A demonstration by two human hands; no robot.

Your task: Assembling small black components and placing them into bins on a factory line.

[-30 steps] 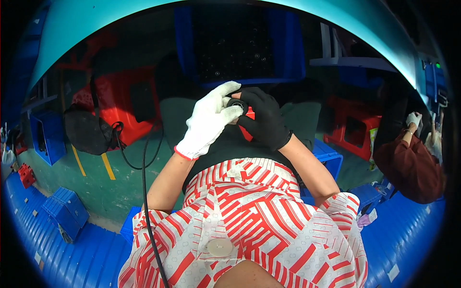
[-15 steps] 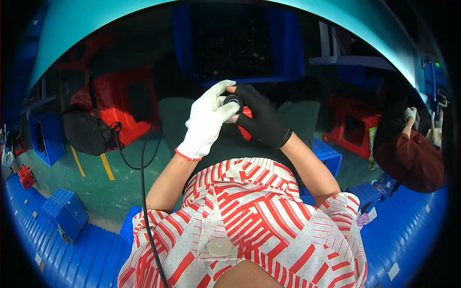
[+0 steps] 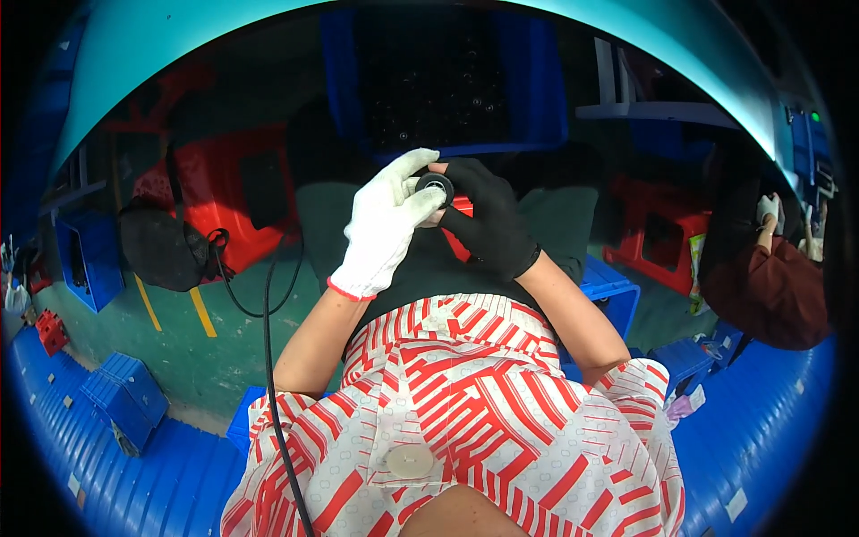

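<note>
In front of my lap, my left hand (image 3: 380, 224), in a white glove with a red cuff edge, pinches a small black round part (image 3: 446, 184). A pale, shiny middle shows inside its dark rim; the finer shape is too small to tell. My right hand (image 3: 492, 219), in a black glove with bare fingertips, closes around the same part from the other side. Both hands meet at the tips. Under the right palm a red object (image 3: 455, 243) shows in part; its kind is hidden, and I cannot tell whether the hand holds it.
A deep blue crate (image 3: 537, 145) with many small dark rings stands beyond my hands, under a teal table edge (image 3: 268, 20). Red stools (image 3: 224, 197) are on both sides. A black cable (image 3: 268, 358) hangs at my left. Far right, a co-worker's gloved hand (image 3: 768, 208) shows.
The black round part has turned slightly, so more of its rim and face shows. My right hand has shifted a little; the left stays nearly in place.
</note>
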